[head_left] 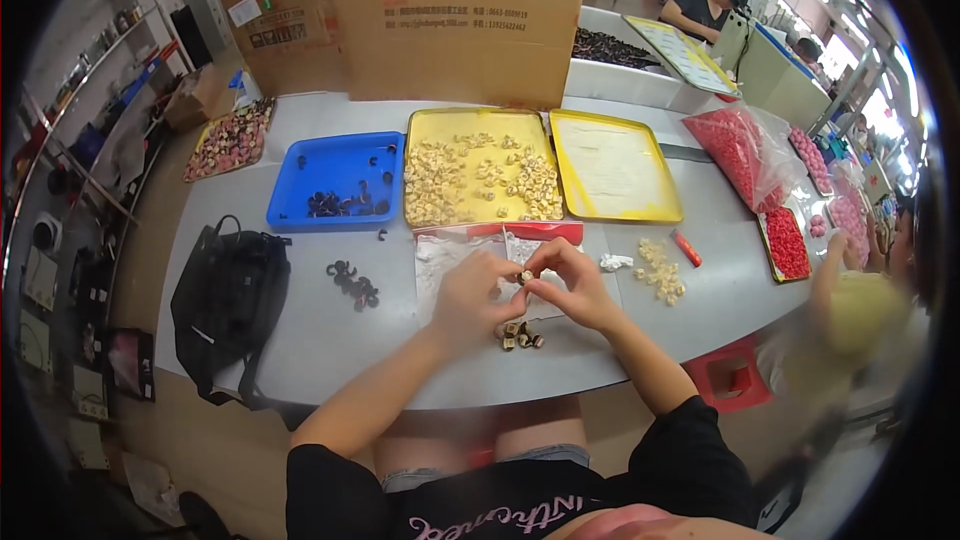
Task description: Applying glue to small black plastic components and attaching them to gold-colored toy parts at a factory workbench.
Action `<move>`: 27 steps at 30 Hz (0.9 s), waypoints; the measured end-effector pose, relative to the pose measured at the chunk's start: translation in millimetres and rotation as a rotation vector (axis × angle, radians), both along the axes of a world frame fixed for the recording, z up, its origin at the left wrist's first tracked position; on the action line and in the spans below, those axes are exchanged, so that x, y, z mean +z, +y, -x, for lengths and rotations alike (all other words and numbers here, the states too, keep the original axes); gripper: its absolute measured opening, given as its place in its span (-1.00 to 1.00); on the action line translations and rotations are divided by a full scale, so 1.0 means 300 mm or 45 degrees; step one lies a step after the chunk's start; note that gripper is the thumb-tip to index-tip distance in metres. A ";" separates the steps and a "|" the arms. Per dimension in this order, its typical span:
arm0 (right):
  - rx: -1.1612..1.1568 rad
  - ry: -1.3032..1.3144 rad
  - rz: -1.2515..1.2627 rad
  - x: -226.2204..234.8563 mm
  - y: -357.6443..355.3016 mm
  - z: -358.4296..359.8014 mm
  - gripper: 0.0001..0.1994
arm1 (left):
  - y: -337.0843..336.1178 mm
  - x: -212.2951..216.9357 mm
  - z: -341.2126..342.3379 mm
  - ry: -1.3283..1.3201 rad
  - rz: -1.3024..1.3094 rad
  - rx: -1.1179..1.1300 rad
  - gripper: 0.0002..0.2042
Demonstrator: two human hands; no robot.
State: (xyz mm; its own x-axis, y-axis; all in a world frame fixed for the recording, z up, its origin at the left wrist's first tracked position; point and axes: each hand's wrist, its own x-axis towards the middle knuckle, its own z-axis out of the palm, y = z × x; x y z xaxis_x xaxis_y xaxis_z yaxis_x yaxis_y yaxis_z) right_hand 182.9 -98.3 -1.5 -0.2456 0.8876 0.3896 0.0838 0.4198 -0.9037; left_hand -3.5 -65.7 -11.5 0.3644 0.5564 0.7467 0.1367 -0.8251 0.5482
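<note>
Workshop shelves (110, 70) line the far left of the room, and a grey surface (400, 360) curves round in front of the seated person. Over its middle, the left hand (472, 285) and right hand (575, 285) come together at the fingertips, pinching a small cream-and-dark piece (527, 278) between them. It looks roundish, too small for me to make out a long axis, and neither hand is clearly the nearer to it.

Just below the fingers, toward the person, a cluster of cream-and-black pieces (520, 337) sits on the surface, a touch closer to the left hand. The loose parts lie on opposite sides: curved dark parts (352, 285) out to the left, cream parts (660, 272) off to the right and nearer their own hand. A crumpled white tissue (616, 262) rests between the cream parts and the right hand.

Farther out stand a blue tray (325, 162), a yellow tray (480, 123) strewn with cream pieces, and a yellow-rimmed tray (615, 170), with a cardboard box (455, 45) behind them.
</note>
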 end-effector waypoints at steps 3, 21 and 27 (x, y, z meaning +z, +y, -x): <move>-0.010 0.021 0.019 0.010 -0.015 0.001 -0.81 | -0.013 0.001 -0.003 0.031 0.030 0.014 -0.70; -0.101 -0.114 -0.046 0.001 0.007 -0.001 -0.78 | 0.021 -0.029 -0.010 -0.004 0.600 -0.121 -0.71; -0.109 -0.278 -0.150 0.008 -0.008 -0.002 -0.72 | 0.029 -0.020 0.001 -0.257 1.237 -0.483 -0.81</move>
State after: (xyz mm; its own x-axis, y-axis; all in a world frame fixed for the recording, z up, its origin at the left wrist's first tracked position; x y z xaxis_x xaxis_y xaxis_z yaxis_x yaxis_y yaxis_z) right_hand 183.6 -100.6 1.1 -0.2614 0.8605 0.4374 0.3112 0.5041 -0.8057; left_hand -3.8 -57.0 -17.5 0.5582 0.8225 0.1091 -0.2048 0.0092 0.9788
